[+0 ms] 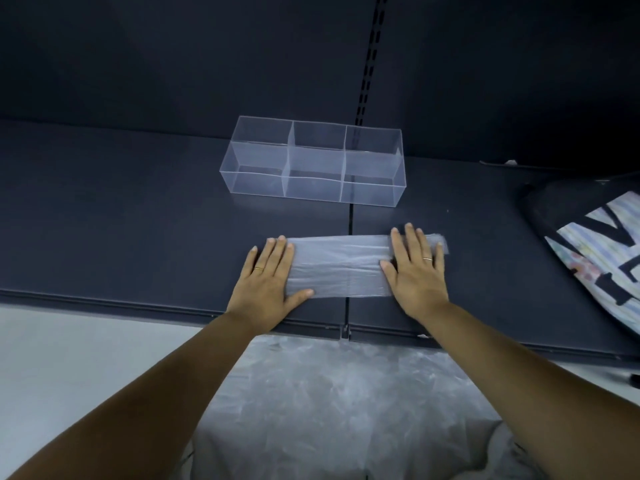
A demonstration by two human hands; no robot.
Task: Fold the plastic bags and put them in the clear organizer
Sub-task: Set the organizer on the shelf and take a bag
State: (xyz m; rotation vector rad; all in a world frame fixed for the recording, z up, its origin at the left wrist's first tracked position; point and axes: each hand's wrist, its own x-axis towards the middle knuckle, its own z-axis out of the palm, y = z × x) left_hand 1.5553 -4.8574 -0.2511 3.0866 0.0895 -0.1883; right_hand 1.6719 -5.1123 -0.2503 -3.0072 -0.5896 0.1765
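Presses folded bag [341,268] flat on shelf [138,220] with left hand [268,278] and right hand [415,271], fingers [414,240] straight, to set creases.

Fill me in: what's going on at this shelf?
A person is flattening a translucent plastic bag, folded into a long strip, on the dark shelf. The left hand presses its left end and the right hand its right end, fingers straight. The clear organizer sits just behind, apart from the bag, and its compartments look empty. More crumpled plastic lies below the shelf edge, and a dark printed bag lies at the right.
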